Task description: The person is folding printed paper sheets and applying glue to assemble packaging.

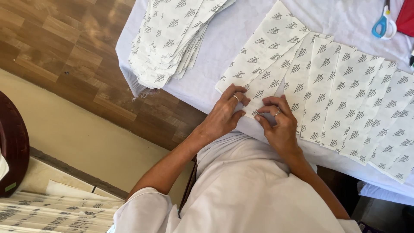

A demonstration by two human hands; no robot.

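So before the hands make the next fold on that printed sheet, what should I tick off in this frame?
1. Left hand on the near printed sheet: ok, fingers rest on its lower edge.
2. Right hand on the same edge: ok, fingertips press beside the left.
3. Sheet lies flat on the white tablecloth: ok.
4. Neighbouring sheets in the fanned row undisturbed: ok, they overlap evenly.
5. Stack of sheets clear of the hands: ok, apart at the table's far side.
6. Scissors out of the way: ok, beyond the row.
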